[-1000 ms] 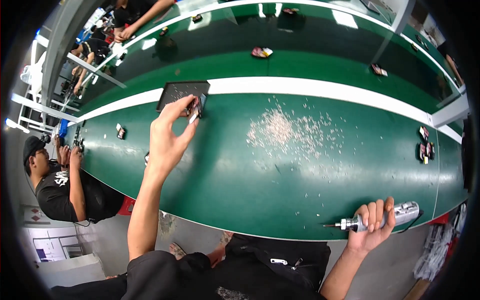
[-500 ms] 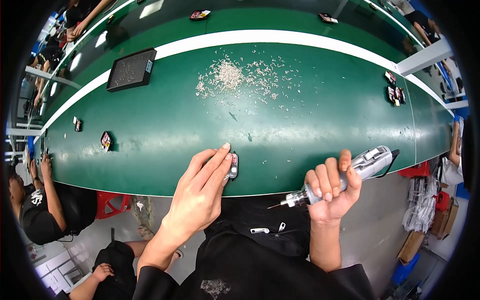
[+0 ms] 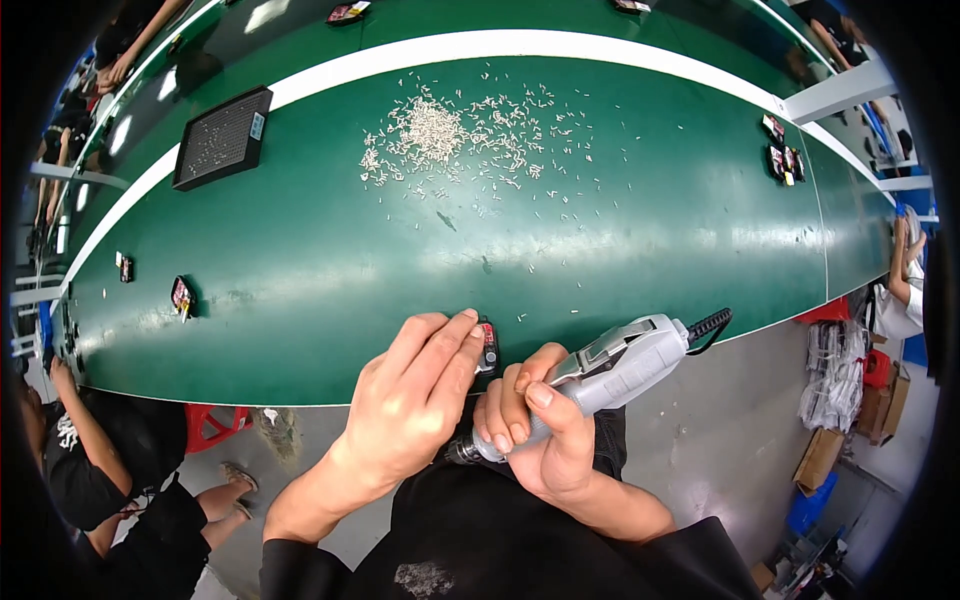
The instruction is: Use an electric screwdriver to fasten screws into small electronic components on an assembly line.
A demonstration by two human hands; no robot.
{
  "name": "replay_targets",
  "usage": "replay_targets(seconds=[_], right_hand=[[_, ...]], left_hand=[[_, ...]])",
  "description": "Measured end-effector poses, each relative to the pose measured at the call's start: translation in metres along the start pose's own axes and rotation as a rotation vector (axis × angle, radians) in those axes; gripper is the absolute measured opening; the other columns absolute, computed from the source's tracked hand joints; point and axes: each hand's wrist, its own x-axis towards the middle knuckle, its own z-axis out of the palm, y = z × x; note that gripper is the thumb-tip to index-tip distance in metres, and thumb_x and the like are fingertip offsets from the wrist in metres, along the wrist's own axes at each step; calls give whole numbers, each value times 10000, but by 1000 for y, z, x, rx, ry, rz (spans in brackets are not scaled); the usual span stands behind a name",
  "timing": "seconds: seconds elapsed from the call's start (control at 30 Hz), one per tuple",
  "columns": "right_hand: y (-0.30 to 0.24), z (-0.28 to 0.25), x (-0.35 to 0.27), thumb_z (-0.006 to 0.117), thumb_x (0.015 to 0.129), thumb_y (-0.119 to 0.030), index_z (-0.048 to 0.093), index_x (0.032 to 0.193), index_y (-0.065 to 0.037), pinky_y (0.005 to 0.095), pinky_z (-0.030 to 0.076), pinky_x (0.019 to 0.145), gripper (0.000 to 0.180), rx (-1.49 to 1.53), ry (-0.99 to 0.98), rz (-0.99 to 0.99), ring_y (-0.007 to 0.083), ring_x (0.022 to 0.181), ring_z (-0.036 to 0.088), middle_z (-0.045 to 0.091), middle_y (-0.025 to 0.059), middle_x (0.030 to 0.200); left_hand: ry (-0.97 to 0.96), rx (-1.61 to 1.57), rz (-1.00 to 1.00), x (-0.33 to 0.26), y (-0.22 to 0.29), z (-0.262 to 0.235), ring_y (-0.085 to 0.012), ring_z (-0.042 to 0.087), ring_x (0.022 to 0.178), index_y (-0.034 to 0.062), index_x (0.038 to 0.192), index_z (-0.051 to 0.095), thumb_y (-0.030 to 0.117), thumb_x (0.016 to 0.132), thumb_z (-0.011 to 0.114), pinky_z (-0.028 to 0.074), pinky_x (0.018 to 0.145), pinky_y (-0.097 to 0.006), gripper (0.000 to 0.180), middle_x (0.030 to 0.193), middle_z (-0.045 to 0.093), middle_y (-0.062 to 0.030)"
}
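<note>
Near the front edge of the green table lies a small black device with a red and a grey patch on its face. My left hand has its fingers pressed together against the device's left side, steadying it; the thumb is hidden. My right hand is wrapped round a grey electric screwdriver. The tool slants down to the left, its dark cord trailing from the upper right end. Its nose is low beside my left wrist, in front of the table edge, and the bit's tip cannot be made out.
A heap of small pale screw-like pieces spreads over the table. At the far left sits a black perforated tray. More small black devices lie at the left and far right. A co-worker sits at the left.
My right hand has brought the screwdriver leftward, close to my left hand. The whole view has shifted a little. My left hand stays at the device.
</note>
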Motion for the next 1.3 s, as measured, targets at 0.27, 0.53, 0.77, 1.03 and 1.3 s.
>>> replay_targets(seconds=[0.27, 0.53, 0.77, 1.03, 1.3], right_hand=[[2, 0, 2, 514, 904, -191, 439, 904, -85, 290, 410, 551, 129, -81, 36, -16, 148, 541, 438, 427, 48, 627], [3, -5, 0, 509, 907, -66, 439, 946, -41, 298, 433, 558, 84, 38, 2, -27, 140, 588, 459, 462, 65, 703], [-17, -1, 3, 535, 912, -197, 435, 909, -85, 270, 420, 478, 150, -123, -108, -63, 148, 457, 446, 438, 37, 595], [-97, 15, 44, 481, 965, -253, 420, 911, -83, 268, 430, 463, 188, -292, -410, -417, 104, 422, 476, 451, 7, 538], [-91, 18, 73, 415, 988, -332, 421, 945, -102, 281, 406, 522, 235, -527, -517, -268, 111, 441, 431, 430, -3, 575]], left_hand=[[28, 115, 173, 0, -3, 8, -276, 619, 811, -117, 883, 639, -8, 660, 639, 546, 615, -296, 248, 927, 638, -206], [2, 108, 152, -1, 2, 7, -298, 618, 828, -123, 863, 643, -15, 659, 636, 552, 668, -312, 231, 942, 634, -229], [-49, 88, 79, -4, 4, 7, -290, 615, 879, -131, 896, 650, -10, 658, 642, 550, 703, -304, 267, 995, 635, -244], [-81, 52, 17, -10, 8, 6, -302, 616, 943, -120, 938, 664, -10, 674, 637, 550, 772, -314, 287, 1080, 631, -244], [-94, 99, 27, -13, 6, 8, -300, 609, 984, -101, 935, 674, 18, 683, 621, 542, 821, -316, 284, 1101, 636, -212]])
